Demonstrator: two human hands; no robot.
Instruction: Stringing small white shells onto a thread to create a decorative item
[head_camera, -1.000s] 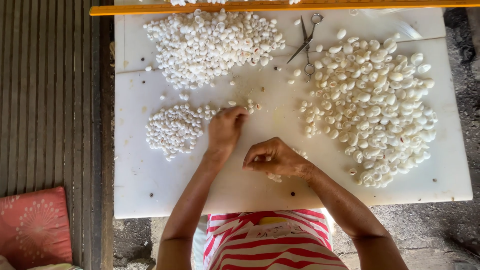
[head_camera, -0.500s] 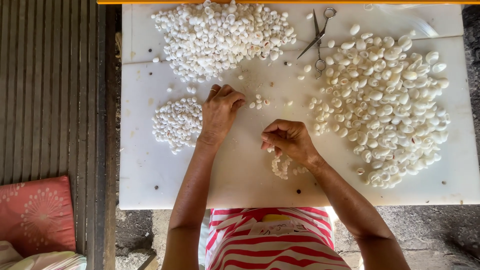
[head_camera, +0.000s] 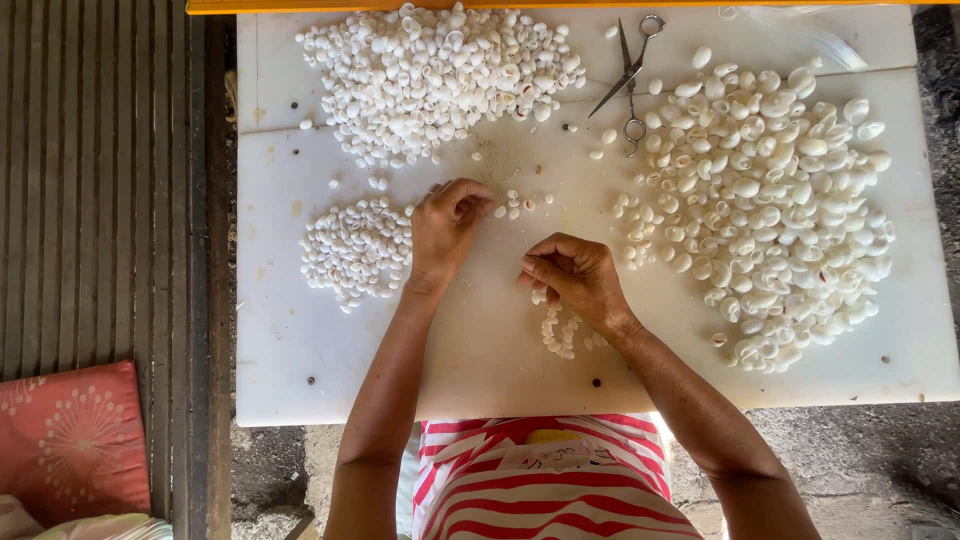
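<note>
White strung shells dangle from pinched right-hand fingers; left fingers curl over loose shells.

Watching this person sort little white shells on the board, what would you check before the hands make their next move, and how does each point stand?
1. Left hand at the few loose shells: ok.
2. Grip on a shell in the left fingers: cannot tell, fingers curled.
3. Right hand above the short string of shells: ok.
4. Scissors lying apart from both hands: ok.
5. Small pile separate from the big-shell pile: ok.
6. Bare white board in front of the hands: ok.
</note>
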